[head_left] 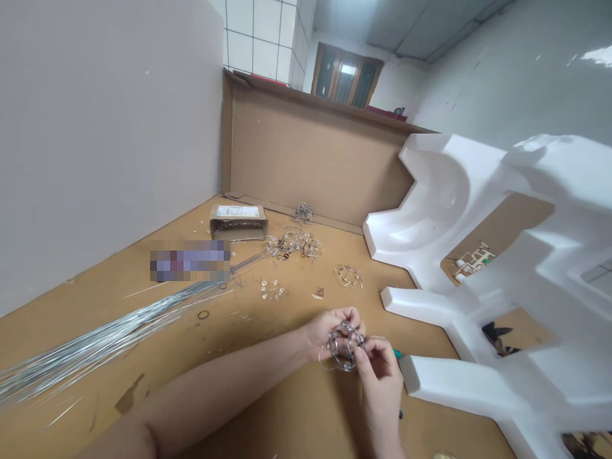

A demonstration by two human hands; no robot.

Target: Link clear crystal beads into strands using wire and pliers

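Note:
Both hands are closed around a small rounded piece of bent silver wire with what look like clear beads (pixel 345 347). My left hand (pixel 322 331) grips it from the left and far side, its arm stretched across the table from the lower left. On the near right, my right hand (pixel 382 376) pinches the piece between thumb and fingers. A thin wire loop sticks out at its lower left. Beyond the hands lies a similar wire piece (pixel 349 276), and farther back is a heap of such pieces (pixel 296 242).
A long bundle of straight wires (pixel 138 319) runs across the left. An open cardboard box (pixel 239 224) stands at the back near a pixelated object (pixel 190 261). Several clear beads (pixel 272 290) lie mid-table. White molded foam (pixel 430 376) borders the right; a cardboard panel (pixel 310 153) closes the back.

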